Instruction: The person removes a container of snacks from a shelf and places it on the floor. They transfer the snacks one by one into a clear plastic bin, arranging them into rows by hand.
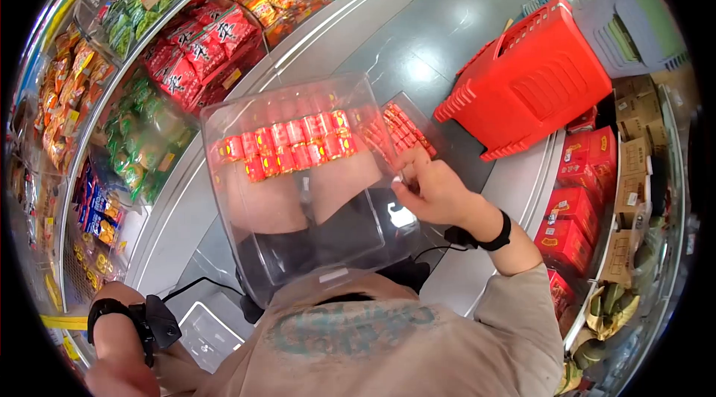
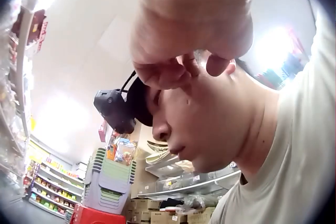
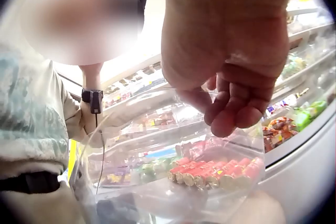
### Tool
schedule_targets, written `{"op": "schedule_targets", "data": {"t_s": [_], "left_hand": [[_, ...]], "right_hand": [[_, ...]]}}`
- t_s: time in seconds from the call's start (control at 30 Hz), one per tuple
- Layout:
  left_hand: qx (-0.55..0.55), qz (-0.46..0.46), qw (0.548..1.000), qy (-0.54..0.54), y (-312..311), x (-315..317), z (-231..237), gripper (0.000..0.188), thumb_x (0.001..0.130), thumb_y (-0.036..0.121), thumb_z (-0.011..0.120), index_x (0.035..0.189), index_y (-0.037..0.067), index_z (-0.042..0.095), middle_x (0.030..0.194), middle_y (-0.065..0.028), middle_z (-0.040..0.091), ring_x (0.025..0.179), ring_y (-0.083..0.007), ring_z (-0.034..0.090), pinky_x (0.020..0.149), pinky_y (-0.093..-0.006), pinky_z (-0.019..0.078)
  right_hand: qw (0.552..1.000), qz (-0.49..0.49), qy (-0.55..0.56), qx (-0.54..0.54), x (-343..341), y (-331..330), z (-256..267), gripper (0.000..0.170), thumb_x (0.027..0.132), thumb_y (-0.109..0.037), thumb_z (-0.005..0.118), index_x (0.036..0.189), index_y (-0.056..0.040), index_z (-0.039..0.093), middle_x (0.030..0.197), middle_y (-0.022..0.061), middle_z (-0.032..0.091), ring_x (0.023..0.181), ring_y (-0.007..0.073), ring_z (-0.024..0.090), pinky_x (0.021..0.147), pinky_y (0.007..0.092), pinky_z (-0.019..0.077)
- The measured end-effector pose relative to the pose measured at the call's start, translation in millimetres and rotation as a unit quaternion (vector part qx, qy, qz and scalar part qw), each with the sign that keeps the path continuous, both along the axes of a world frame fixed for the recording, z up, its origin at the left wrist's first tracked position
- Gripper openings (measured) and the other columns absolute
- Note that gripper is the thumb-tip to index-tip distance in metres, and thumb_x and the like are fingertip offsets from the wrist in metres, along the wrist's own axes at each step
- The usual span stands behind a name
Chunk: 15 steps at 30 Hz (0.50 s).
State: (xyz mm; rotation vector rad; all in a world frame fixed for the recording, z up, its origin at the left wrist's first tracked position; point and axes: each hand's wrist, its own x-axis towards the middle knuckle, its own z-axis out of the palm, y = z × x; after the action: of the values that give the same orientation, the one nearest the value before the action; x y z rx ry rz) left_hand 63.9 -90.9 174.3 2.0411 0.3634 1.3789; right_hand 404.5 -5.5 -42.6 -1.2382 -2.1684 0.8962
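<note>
Apparently for steadiness, the clear bin (image 1: 298, 92) is supported on the thighs (image 1: 261, 204), its edge pinched by the right hand (image 1: 440, 192); the left hand's (image 2: 191, 37) state cannot be determined.

Red, yellow-spotted rolls (image 1: 291, 154), clear bin (image 1: 347, 248)
Beige shirt (image 1: 447, 356) with teal print (image 1: 350, 328), red basket (image 1: 543, 76), grey floor (image 1: 429, 31) veined white

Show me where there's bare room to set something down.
Bare floor lies between the snack shelf and red basket. In the clear box, the part nearest the shirt looks free of red rolls. Crowded: the shelf, packed with bags, and the stacked red cartons opposite.
</note>
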Motion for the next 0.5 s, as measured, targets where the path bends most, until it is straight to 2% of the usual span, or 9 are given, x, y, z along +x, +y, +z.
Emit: {"op": "schedule_targets", "data": {"t_s": [0.07, 0.13, 0.17, 0.27, 0.3, 0.37, 0.47, 0.5], "left_hand": [[-0.061, 0.027, 0.996, 0.051, -5.2, 5.7, 6.1, 0.017, 0.073, 0.008, 0.063, 0.080, 0.016, 0.051, 0.064, 0.0034, 0.041, 0.056, -0.0129, 0.040, 0.052, -0.0324, 0.0247], [-0.088, 0.011, 0.995, 0.043, 3.6, 13.5, 3.9, 0.017, 0.071, 0.009, 0.064, 0.080, 0.017, 0.052, 0.065, 0.0032, 0.042, 0.058, -0.0139, 0.039, 0.054, -0.0334, 0.0260], [-0.101, 0.003, 0.994, 0.041, 7.5, 16.1, 6.7, 0.017, 0.070, 0.010, 0.064, 0.079, 0.017, 0.052, 0.066, 0.0030, 0.042, 0.058, -0.0143, 0.039, 0.056, -0.0338, 0.0266], [-0.141, -0.020, 0.990, 0.021, 20.9, 27.7, 7.9, 0.017, 0.067, 0.013, 0.066, 0.078, 0.018, 0.054, 0.068, 0.0027, 0.042, 0.060, -0.0157, 0.038, 0.059, -0.0352, 0.0285], [-0.165, -0.024, 0.986, 0.008, 22.6, 33.1, 9.9, 0.017, 0.067, 0.014, 0.066, 0.078, 0.019, 0.054, 0.069, 0.0026, 0.042, 0.060, -0.0162, 0.038, 0.060, -0.0356, 0.0291], [-0.203, -0.031, 0.979, -0.015, 28.8, 40.8, 9.1, 0.018, 0.065, 0.015, 0.067, 0.077, 0.020, 0.055, 0.070, 0.0024, 0.042, 0.062, -0.0171, 0.037, 0.062, -0.0366, 0.0304], [-0.030, -0.164, 0.983, 0.082, 60.0, 38.1, -18.0, 0.012, 0.063, 0.017, 0.065, 0.073, 0.012, 0.062, 0.071, 0.0026, 0.050, 0.055, -0.0109, 0.041, 0.057, -0.0310, 0.0331], [0.027, -0.165, 0.983, 0.081, 65.6, 47.5, -25.7, 0.004, 0.067, 0.014, 0.064, 0.070, 0.012, 0.062, 0.072, 0.0014, 0.055, 0.052, -0.0120, 0.042, 0.056, -0.0277, 0.0343]], "right_hand": [[1.000, -0.002, 0.027, 0.000, 1.3, -0.2, -4.9, 0.030, 0.087, -0.007, 0.066, 0.108, -0.0025, 0.046, 0.061, 0.0051, 0.051, 0.051, 0.0238, 0.058, 0.048, 0.0368, 0.0428], [0.999, -0.008, 0.052, -0.006, 1.8, -4.0, -9.0, 0.030, 0.087, -0.007, 0.067, 0.108, -0.0024, 0.046, 0.061, 0.0044, 0.051, 0.051, 0.0219, 0.059, 0.047, 0.0369, 0.0426], [0.997, 0.004, 0.078, 0.023, 4.0, -4.5, -19.4, 0.034, 0.087, -0.007, 0.067, 0.111, -0.0023, 0.044, 0.061, 0.0027, 0.050, 0.051, 0.0196, 0.058, 0.048, 0.0350, 0.0433], [0.997, 0.020, 0.071, 0.009, 6.8, -6.8, -17.9, 0.038, 0.087, -0.008, 0.067, 0.115, -0.0018, 0.042, 0.065, 0.0034, 0.051, 0.051, 0.0197, 0.057, 0.051, 0.0315, 0.0456], [0.997, 0.033, 0.064, 0.025, 9.2, -7.4, -20.8, 0.044, 0.088, -0.008, 0.067, 0.121, -0.0004, 0.039, 0.071, 0.0045, 0.053, 0.053, 0.0186, 0.057, 0.055, 0.0285, 0.0476], [0.990, 0.061, 0.124, 0.017, 16.9, -4.8, -28.0, 0.047, 0.088, -0.008, 0.067, 0.124, 0.0002, 0.038, 0.075, 0.0046, 0.055, 0.056, 0.0165, 0.057, 0.056, 0.0277, 0.0473], [0.969, 0.045, 0.238, 0.048, 43.0, 5.7, -61.2, 0.051, 0.088, -0.007, 0.067, 0.129, 0.0008, 0.038, 0.078, 0.0025, 0.057, 0.062, 0.0115, 0.055, 0.058, 0.0256, 0.0464], [0.953, -0.029, 0.302, 0.004, 53.5, 12.6, -74.1, 0.045, 0.091, -0.007, 0.064, 0.128, 0.0003, 0.039, 0.075, 0.0008, 0.054, 0.061, 0.0090, 0.051, 0.058, 0.0245, 0.0443]]}}
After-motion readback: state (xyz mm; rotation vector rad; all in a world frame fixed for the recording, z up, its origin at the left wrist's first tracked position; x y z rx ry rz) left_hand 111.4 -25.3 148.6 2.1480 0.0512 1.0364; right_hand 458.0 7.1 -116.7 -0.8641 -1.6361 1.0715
